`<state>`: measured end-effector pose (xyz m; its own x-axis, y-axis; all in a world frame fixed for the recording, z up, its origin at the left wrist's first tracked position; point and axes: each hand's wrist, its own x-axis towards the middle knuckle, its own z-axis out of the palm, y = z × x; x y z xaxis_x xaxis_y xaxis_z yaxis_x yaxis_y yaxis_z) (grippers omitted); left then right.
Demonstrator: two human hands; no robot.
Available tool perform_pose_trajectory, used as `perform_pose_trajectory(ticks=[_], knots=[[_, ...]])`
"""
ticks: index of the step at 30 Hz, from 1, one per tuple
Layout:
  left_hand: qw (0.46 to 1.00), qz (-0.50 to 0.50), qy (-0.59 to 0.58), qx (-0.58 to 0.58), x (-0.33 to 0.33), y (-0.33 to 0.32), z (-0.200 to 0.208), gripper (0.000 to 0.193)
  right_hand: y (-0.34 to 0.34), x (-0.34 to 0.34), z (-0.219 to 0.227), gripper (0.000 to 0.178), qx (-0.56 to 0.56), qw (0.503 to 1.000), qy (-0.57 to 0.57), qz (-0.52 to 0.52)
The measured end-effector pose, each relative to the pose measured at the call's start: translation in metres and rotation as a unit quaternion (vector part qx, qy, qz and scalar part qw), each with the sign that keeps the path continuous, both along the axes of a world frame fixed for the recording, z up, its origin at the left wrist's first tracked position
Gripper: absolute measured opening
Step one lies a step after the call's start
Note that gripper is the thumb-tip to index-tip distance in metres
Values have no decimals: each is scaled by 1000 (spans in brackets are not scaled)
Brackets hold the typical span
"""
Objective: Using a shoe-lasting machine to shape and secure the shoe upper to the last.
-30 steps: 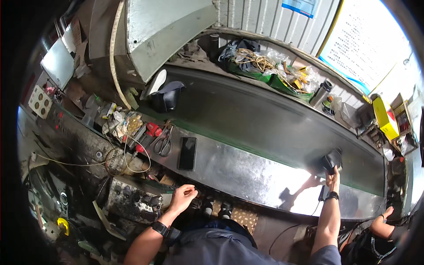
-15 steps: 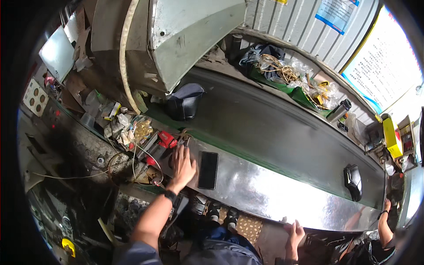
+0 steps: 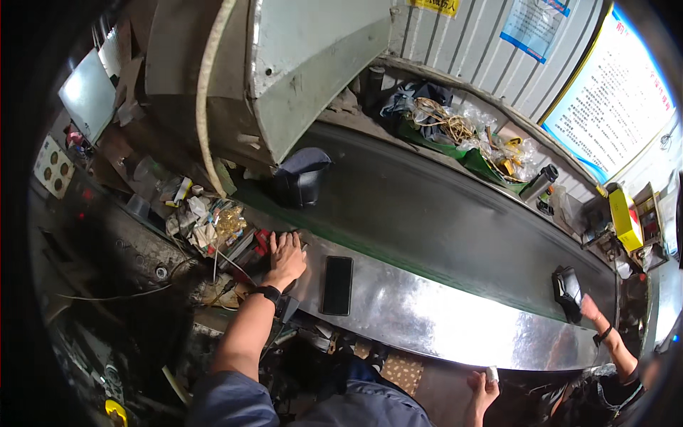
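Observation:
My left hand (image 3: 287, 257) lies palm down with fingers spread at the left end of a shiny metal ledge (image 3: 405, 309), beside a partly hidden red object (image 3: 261, 242). A black phone (image 3: 337, 286) rests on the ledge just right of it. My right hand (image 3: 484, 390) hovers at the ledge's near edge, fingers curled; a small whitish piece (image 3: 492, 373) shows at its fingertips, too small to name. Beyond the ledge, a dark conveyor belt (image 3: 427, 213) carries a black leather shoe upper (image 3: 304, 181) at left and a black shoe-like piece (image 3: 567, 293) at right.
A co-worker's hand (image 3: 592, 309) reaches in at the right, close to the black piece. A large metal housing (image 3: 320, 78) overhangs the belt's left end. Scraps (image 3: 206, 217) pile up at left. Along the wall stand a flask (image 3: 539, 183) and a yellow box (image 3: 626, 219).
My left hand has shifted slightly left, toward the red object. The co-worker's hand has moved from the ledge's right end up to the black piece. The view has tilted a little.

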<state>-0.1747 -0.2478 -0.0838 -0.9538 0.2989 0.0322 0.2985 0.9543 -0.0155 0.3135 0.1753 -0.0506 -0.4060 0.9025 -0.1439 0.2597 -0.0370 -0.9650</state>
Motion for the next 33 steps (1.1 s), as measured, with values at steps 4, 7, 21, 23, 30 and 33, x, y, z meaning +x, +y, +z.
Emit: perform_pose_trajectory(ticks=[4, 7, 21, 23, 30, 33], knots=[[996, -13, 29, 78, 16, -1, 17, 64, 10, -31, -3, 31, 11, 997, 30, 69], [951, -41, 75, 297, 58, 12, 50, 53, 7, -66, 7, 33, -61, 990, 37, 124], [878, 403, 258, -24, 407, -171, 227, 52, -93, -248, -45, 25, -152, 846, -13, 511], [756, 545, 298, -208, 456, -186, 242, 72, -118, -268, -54, 24, -121, 813, -28, 569], [664, 625, 310, 269, 540, -272, 190, 88, -174, -286, -13, 23, -122, 776, -15, 618], [602, 642, 284, 381, 527, -276, 191, 89, -165, -280, -18, 21, -103, 784, -7, 612]])
